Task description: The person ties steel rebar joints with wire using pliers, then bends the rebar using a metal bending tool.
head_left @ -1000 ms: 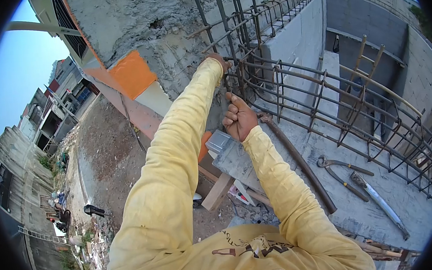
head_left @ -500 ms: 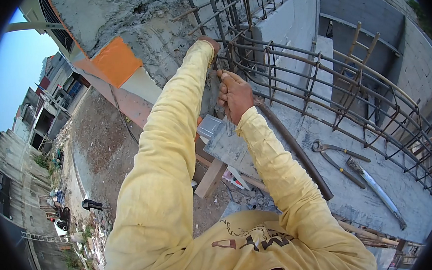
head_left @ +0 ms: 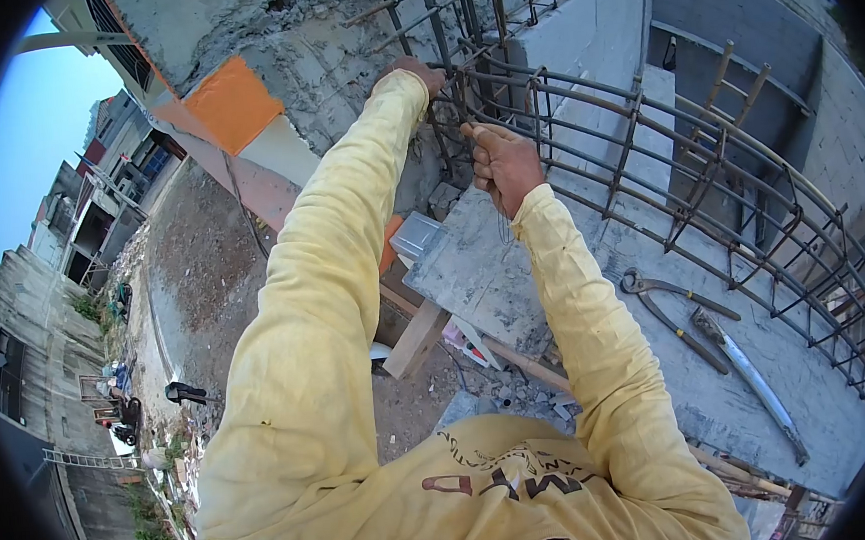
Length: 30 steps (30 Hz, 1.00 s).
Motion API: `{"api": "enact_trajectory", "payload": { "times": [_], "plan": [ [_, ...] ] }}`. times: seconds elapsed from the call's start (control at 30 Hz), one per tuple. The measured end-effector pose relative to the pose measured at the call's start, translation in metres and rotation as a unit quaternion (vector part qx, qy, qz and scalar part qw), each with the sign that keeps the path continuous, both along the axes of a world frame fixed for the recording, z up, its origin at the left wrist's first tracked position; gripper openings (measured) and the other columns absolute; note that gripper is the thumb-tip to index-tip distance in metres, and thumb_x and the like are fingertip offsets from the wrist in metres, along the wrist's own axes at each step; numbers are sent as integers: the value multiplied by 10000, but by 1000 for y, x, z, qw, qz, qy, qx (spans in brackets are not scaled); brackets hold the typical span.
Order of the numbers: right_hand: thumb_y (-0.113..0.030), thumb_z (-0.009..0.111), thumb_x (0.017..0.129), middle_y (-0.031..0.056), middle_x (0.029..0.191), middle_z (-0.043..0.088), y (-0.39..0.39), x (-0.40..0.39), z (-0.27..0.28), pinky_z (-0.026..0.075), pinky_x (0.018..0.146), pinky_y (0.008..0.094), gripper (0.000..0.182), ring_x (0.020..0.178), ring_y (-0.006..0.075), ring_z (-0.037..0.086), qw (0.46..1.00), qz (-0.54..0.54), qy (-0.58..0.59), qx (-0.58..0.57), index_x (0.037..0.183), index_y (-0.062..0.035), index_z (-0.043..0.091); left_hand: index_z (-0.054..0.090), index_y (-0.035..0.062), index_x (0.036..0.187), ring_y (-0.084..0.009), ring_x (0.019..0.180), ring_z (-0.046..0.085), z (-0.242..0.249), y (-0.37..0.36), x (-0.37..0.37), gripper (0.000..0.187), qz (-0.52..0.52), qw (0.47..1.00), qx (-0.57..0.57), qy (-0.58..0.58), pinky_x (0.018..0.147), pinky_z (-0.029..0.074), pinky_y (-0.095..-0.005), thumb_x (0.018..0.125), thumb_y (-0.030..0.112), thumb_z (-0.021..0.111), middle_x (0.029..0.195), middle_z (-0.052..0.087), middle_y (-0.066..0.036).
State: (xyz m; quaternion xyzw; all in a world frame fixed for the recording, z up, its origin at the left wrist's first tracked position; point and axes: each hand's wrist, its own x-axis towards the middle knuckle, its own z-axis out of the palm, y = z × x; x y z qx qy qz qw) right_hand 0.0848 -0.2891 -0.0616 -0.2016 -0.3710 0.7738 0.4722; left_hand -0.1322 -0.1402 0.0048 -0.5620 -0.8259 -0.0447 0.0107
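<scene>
Steel rebar cage (head_left: pixel 634 103) slants down rightward; right hand (head_left: pixel 507 162) pinches wire (head_left: pixel 504 227); left hand (head_left: pixel 419 73): grip unclear.

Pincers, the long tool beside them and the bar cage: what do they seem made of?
Pincers: probably steel, dull and dark, with yellow handle patches, perhaps worn paint.
Long tool: likely metal, as its silvery surface shines in places; possibly painted.
Bar cage: probably steel rods, matt dark grey with brownish, rust-like tinges.

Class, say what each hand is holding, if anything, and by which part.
The right hand holds thin wire, apparently partway along, in its curled fingers; some hangs below. The left hand is at the steel bars; whether it grips anything cannot be told.
</scene>
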Motion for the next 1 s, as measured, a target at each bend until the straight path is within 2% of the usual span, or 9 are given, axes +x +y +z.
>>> {"api": "enact_trajectory", "payload": {
  "times": [0.2,0.23,0.33,0.37,0.53,0.6,0.73,0.87,1.0],
  "plan": [
    [-188,537,989,-47,639,427,3,-1,-8,321,458,244,272,488,68,364,999,25,27,-25,1172,7,588,683,-28,1075,-396,1024,656,35,-82,27,596,-3,977,198,-77,937,500,-427,823,509,617,1057,694,-237],
    [-188,535,990,-47,639,426,1,-1,-8,321,458,245,265,489,68,364,999,28,31,-31,1168,1,590,696,-21,1047,-337,893,698,31,-91,30,471,-45,941,327,-72,810,546,-400,864,407,623,939,728,-184],
    [-179,525,996,-48,638,421,3,-3,-10,322,458,244,247,495,66,365,997,42,48,-42,1163,-11,594,704,-20,1025,-213,754,689,17,-125,45,352,-88,793,494,-345,633,544,-323,908,299,611,882,719,-113],
    [-175,520,998,-49,637,419,4,-2,-11,323,458,243,242,497,65,366,997,47,53,-44,1162,-14,595,691,-25,1063,-119,691,643,14,-150,61,293,-56,765,415,-490,530,494,-252,942,217,579,889,691,-72],
    [-175,486,1022,-65,618,383,5,-1,-7,342,472,238,257,490,53,359,997,60,36,-39,1218,-20,548,595,-42,1244,-210,791,695,-72,-130,64,406,-45,807,327,-491,638,554,-330,954,240,554,1056,698,-145],
    [-169,489,1017,-60,627,395,7,-1,-9,336,467,238,245,494,54,362,997,58,35,-38,1195,-18,562,603,-28,1240,-302,918,692,-92,-97,59,413,-45,838,442,-317,778,542,-382,943,255,548,1076,693,-203],
    [-160,497,1003,-54,642,407,5,-1,-7,320,453,238,230,498,57,364,998,44,18,-28,1153,-13,590,613,39,1256,-389,1093,626,-80,-88,61,415,11,873,403,-274,944,484,-438,939,300,550,1125,680,-211],
    [-179,515,996,-40,672,477,6,4,-2,327,450,230,269,510,50,389,998,24,-53,25,1160,19,597,624,105,1242,-380,1053,642,-74,-84,62,370,44,883,376,-278,904,502,-452,943,308,548,1122,682,-189],
    [-170,543,954,97,806,665,43,6,-14,487,586,344,285,652,212,617,878,-176,-320,309,1177,-12,627,653,110,1150,-388,1030,645,-55,-92,66,299,80,898,329,-279,875,510,-466,944,298,545,1095,685,-190]
  ]
}}
